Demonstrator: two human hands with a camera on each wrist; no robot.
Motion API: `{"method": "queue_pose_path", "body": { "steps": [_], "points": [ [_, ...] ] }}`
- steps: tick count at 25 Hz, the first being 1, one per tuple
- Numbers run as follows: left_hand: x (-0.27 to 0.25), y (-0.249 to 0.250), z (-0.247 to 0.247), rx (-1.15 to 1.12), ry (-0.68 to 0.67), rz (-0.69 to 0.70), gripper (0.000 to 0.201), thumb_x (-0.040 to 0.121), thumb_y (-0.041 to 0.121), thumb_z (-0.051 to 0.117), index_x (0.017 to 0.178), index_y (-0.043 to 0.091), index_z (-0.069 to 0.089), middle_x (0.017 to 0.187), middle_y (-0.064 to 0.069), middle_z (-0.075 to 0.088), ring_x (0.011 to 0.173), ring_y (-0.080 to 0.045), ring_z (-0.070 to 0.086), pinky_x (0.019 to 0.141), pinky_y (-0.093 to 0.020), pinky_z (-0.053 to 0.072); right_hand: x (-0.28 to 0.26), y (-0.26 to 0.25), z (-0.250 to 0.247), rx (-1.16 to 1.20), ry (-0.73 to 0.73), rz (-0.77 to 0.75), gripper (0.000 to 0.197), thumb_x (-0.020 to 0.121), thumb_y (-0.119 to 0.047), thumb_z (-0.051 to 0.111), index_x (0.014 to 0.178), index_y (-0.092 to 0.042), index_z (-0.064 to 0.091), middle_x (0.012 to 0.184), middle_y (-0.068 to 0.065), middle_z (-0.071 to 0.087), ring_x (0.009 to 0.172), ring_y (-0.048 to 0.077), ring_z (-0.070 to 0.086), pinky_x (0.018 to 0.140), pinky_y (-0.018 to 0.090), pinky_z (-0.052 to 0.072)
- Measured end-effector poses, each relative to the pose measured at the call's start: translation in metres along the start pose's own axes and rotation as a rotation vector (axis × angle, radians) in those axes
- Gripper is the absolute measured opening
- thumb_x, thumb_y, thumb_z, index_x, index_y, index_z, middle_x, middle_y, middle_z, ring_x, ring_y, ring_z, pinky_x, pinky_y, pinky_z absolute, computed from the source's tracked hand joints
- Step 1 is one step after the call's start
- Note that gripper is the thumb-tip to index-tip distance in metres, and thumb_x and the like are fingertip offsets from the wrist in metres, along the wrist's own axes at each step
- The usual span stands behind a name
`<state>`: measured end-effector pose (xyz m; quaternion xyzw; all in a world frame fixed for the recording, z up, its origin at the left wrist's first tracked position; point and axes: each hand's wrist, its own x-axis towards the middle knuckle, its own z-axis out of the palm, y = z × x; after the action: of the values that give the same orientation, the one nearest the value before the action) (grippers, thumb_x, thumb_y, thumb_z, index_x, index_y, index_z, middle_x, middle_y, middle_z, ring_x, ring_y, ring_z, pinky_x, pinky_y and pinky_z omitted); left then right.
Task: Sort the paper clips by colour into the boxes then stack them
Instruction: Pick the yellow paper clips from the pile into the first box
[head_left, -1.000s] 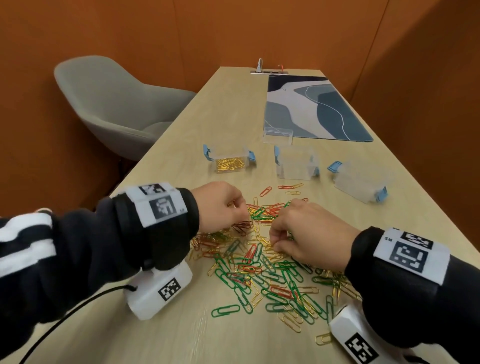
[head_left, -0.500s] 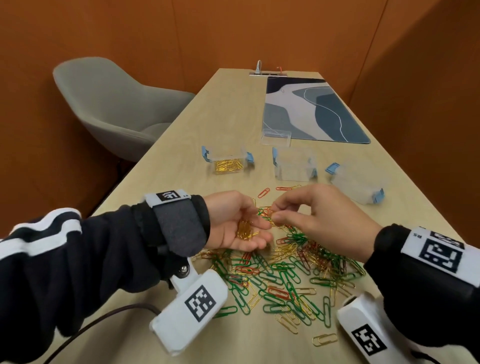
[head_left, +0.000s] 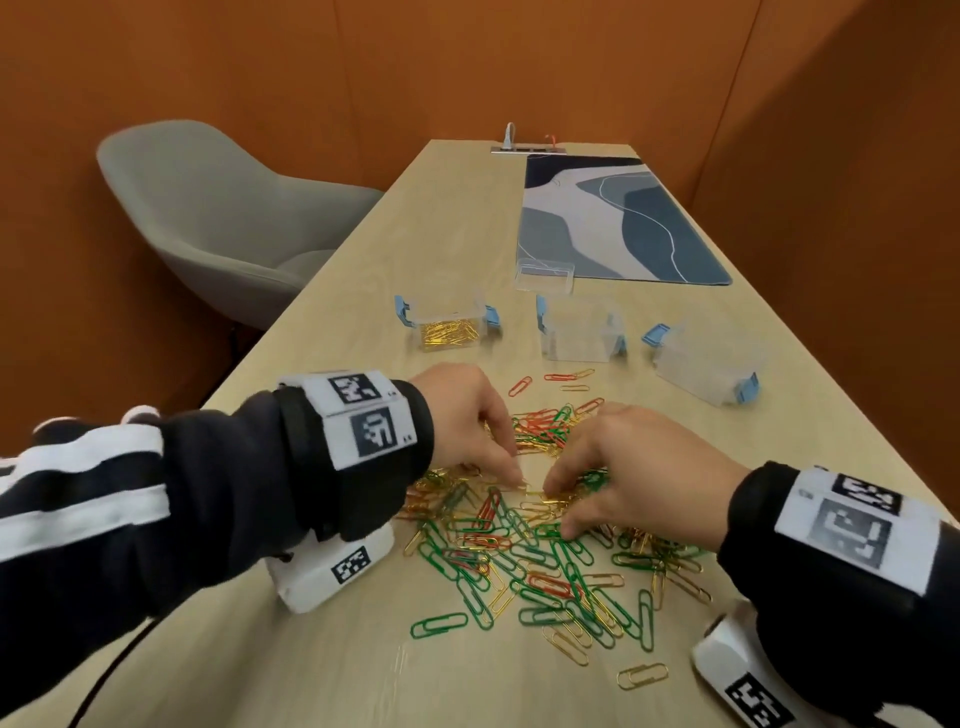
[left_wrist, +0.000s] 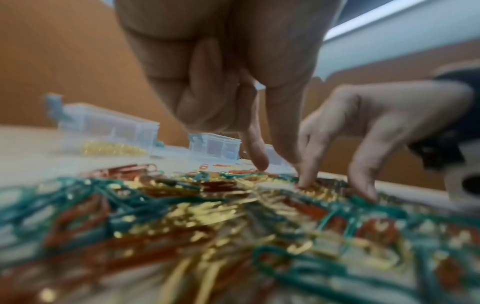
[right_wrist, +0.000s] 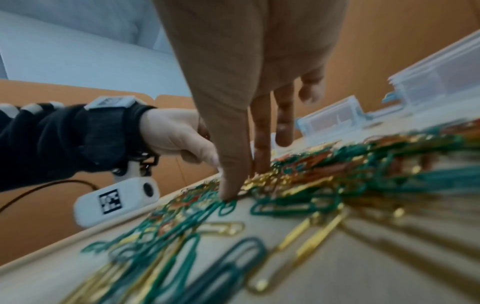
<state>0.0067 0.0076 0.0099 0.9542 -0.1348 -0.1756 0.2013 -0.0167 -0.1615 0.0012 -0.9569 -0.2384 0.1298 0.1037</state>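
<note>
A loose pile of green, red and gold paper clips (head_left: 524, 540) lies on the table in front of me. My left hand (head_left: 514, 478) is palm down over its far left part. The outer fingers curl into the palm, where gold clips lay a moment ago, and the index fingertip (left_wrist: 257, 163) touches the pile. My right hand (head_left: 558, 512) reaches down with straight, spread fingers. Its thumb (right_wrist: 228, 191) presses a green clip and its index finger rests on gold ones. Beyond the pile stand three clear boxes: one with gold clips (head_left: 449, 327), an empty one (head_left: 579, 335) and a tilted empty one (head_left: 701, 369).
A clear lid (head_left: 543, 275) lies behind the middle box, at the near edge of a blue-grey desk mat (head_left: 613, 223). A grey chair (head_left: 223, 223) stands left of the table (head_left: 322, 665). A few stray clips (head_left: 641, 675) lie near the front right.
My left hand, palm up with gold clips half a second ago, has turned palm down onto the pile. My right hand dropped from beside it to the clips.
</note>
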Motion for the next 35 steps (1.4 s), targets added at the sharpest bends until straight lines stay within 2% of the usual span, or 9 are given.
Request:
{"method": "queue_pose_path", "body": {
  "steps": [4,11,13,17,22,25,27,31,35],
  "points": [
    [0.005,0.01,0.012,0.226,-0.002,0.04,0.035,0.069,0.04,0.078,0.099,0.023,0.074,0.061,0.012,0.046,0.061,-0.008,0.043,0.056,-0.017,0.033,0.003,-0.005,0.0,-0.057,0.01,0.023,0.024,0.078,-0.042,0.069,0.101,-0.033,0.07,0.096,-0.009,0.054,0.1,0.013,0.049,0.084,0.026,0.039],
    [0.0,0.006,0.016,0.235,-0.025,0.099,0.015,0.081,0.03,0.068,0.09,0.02,0.074,0.065,0.012,0.051,0.068,-0.007,0.047,0.061,-0.017,0.034,0.003,-0.002,0.003,-0.038,0.019,-0.012,0.02,0.085,-0.034,0.064,0.102,-0.026,0.069,0.096,-0.005,0.063,0.099,0.017,0.053,0.079,0.026,0.039],
    [0.001,0.001,0.01,0.043,-0.024,0.015,0.014,0.086,0.03,0.061,0.083,0.02,0.07,0.061,0.012,0.049,0.06,-0.006,0.046,0.054,-0.017,0.035,0.001,0.002,-0.003,0.079,0.092,-0.013,0.018,0.082,-0.033,0.068,0.097,-0.025,0.072,0.085,-0.01,0.064,0.086,0.009,0.055,0.071,0.02,0.037],
    [0.003,-0.001,-0.003,-0.895,-0.29,-0.346,0.035,0.099,0.031,0.037,0.079,0.009,0.055,0.053,0.001,0.048,0.037,-0.007,0.04,0.032,-0.014,0.032,0.001,-0.001,-0.011,0.292,0.325,-0.049,0.016,0.076,-0.031,0.074,0.091,-0.027,0.075,0.075,-0.017,0.062,0.075,-0.001,0.049,0.068,0.007,0.036],
    [0.004,0.002,0.001,-1.095,-0.437,-0.331,0.031,0.099,0.029,0.035,0.086,0.007,0.053,0.064,-0.006,0.056,0.042,-0.01,0.052,0.035,-0.014,0.042,0.007,-0.01,-0.007,0.285,0.359,-0.14,0.024,0.074,-0.041,0.072,0.096,-0.032,0.069,0.091,-0.018,0.064,0.091,0.004,0.048,0.083,0.023,0.036],
    [0.007,-0.006,-0.004,-0.92,-0.293,-0.358,0.031,0.097,0.029,0.043,0.073,0.014,0.054,0.052,0.004,0.043,0.036,-0.005,0.034,0.03,-0.013,0.028,0.001,0.001,-0.007,0.196,0.191,-0.021,0.027,0.073,-0.042,0.073,0.097,-0.029,0.069,0.087,-0.017,0.061,0.075,-0.004,0.048,0.063,0.014,0.035],
    [0.009,-0.008,-0.003,-0.47,-0.159,-0.204,0.028,0.094,0.032,0.05,0.074,0.021,0.065,0.056,0.006,0.045,0.042,-0.006,0.037,0.042,-0.018,0.036,-0.003,0.005,-0.004,0.112,0.013,0.025,0.035,0.066,-0.042,0.079,0.098,-0.031,0.07,0.091,-0.015,0.063,0.075,-0.002,0.05,0.059,0.012,0.037],
    [0.011,0.002,0.002,0.061,-0.052,0.079,0.024,0.089,0.034,0.058,0.108,0.026,0.071,0.108,0.007,0.069,0.101,-0.01,0.059,0.095,-0.028,0.045,-0.001,0.012,-0.003,0.038,0.017,0.088,0.043,0.069,-0.038,0.079,0.109,-0.029,0.068,0.107,-0.01,0.064,0.092,0.006,0.055,0.076,0.016,0.043],
    [0.012,0.006,0.006,0.216,-0.094,0.131,0.031,0.087,0.035,0.06,0.118,0.033,0.063,0.112,0.005,0.064,0.096,-0.011,0.053,0.092,-0.025,0.043,-0.002,0.01,-0.004,0.025,0.017,0.071,0.045,0.07,-0.046,0.075,0.112,-0.033,0.066,0.107,-0.011,0.063,0.099,0.01,0.055,0.085,0.023,0.045]
  ]
}}
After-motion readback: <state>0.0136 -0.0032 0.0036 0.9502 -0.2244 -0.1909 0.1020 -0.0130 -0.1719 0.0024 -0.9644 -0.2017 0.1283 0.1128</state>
